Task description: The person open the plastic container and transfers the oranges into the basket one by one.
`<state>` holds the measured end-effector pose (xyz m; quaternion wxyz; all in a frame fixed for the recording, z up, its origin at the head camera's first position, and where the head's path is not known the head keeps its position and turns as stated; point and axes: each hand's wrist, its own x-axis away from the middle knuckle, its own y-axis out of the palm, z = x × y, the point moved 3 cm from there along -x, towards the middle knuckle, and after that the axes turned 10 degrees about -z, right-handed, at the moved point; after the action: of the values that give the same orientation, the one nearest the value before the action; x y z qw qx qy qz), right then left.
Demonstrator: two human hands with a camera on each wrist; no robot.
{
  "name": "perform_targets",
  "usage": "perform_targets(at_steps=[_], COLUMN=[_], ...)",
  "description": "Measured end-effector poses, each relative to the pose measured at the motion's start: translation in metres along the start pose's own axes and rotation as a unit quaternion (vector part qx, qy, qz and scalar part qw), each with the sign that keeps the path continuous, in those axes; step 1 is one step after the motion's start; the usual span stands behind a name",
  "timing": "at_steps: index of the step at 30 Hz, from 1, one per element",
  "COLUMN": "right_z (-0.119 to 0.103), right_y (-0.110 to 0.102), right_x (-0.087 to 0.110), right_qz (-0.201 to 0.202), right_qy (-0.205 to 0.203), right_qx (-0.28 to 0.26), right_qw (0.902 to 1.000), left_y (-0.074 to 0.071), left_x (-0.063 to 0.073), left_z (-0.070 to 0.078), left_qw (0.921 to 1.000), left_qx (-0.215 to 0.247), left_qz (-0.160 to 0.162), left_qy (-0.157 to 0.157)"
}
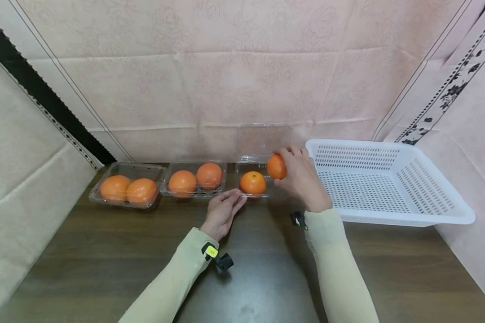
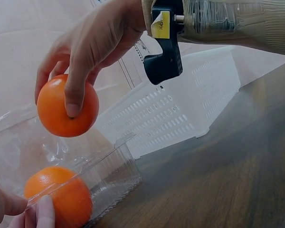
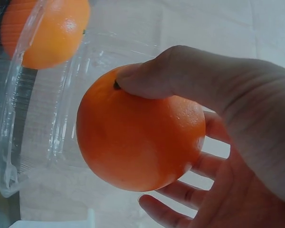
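My right hand (image 1: 301,177) grips an orange (image 3: 137,137), thumb on one side beside its stem spot and fingers curled round the other. That orange hangs above the right half of a clear plastic clamshell container (image 2: 116,171), whose lid (image 1: 262,139) stands open at the back. Another orange (image 1: 253,183) sits in the container's left half. At the front rim, my left hand (image 1: 223,213) pinches the plastic edge between thumb and fingers.
To the left stand two clear containers, a nearer one (image 1: 195,194) and a farther one (image 1: 135,205), each with two oranges inside. A white perforated basket (image 1: 388,218) stands on the right of the wooden table (image 1: 262,269). Pale patterned cloth (image 1: 242,80) hangs behind.
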<state>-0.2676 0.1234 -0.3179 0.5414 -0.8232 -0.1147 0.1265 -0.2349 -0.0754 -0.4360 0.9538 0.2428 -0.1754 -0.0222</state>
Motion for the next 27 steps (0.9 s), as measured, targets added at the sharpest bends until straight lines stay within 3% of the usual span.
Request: perform_targets(at_steps=[27], right_z=[0.013], right_y=[-0.013], right_x=[0.013], right_qz=[-0.001], right_qy=[0.042], right_qx=[-0.039], right_qw=[0.9983], left_y=[-0.001], left_x=[-0.003], left_z=[0.000], left_qw=[1.0000], left_qx=[-0.004], left_qz=[-0.004], left_qy=[-0.005])
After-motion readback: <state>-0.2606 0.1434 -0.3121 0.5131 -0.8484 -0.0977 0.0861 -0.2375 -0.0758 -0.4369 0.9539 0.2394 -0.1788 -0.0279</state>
